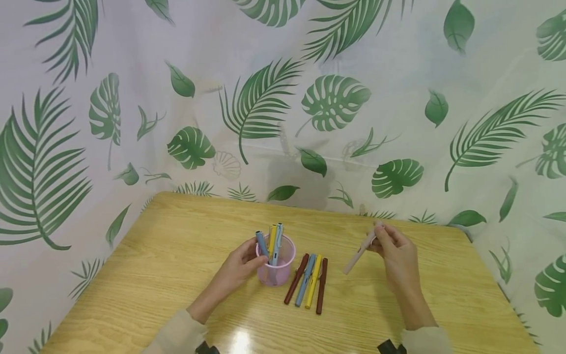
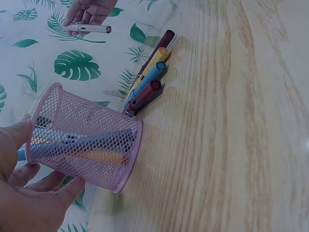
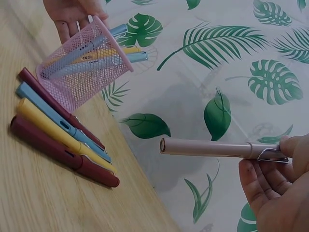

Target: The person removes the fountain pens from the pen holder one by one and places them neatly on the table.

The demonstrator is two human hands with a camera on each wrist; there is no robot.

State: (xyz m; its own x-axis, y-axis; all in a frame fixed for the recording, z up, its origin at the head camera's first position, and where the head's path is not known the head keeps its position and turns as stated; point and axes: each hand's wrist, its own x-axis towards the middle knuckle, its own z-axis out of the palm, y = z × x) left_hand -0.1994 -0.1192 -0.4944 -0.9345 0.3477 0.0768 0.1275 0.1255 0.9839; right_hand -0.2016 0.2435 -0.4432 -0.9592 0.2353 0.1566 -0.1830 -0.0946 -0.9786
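A pink mesh pen cup [image 1: 275, 276] stands on the table, with two blue pens and a yellow pen [image 1: 271, 239] leaning inside. My left hand [image 1: 240, 265] grips the cup by its left side, thumb near the rim, as the left wrist view also shows. Off to the right, my right hand [image 1: 398, 253] pinches a pale pinkish pen [image 3: 207, 148] near its clip end and holds it slanting above the table. Between the hands lie a dark red pen [image 1: 297, 279], a blue pen [image 1: 305, 280], a yellow pen [image 1: 313, 281] and another dark red pen [image 1: 322, 286], side by side.
The wood-grain table [image 1: 177, 246] reaches back to a white cloth backdrop [image 1: 274, 172] printed with green leaves. The row of pens sits just right of the cup.
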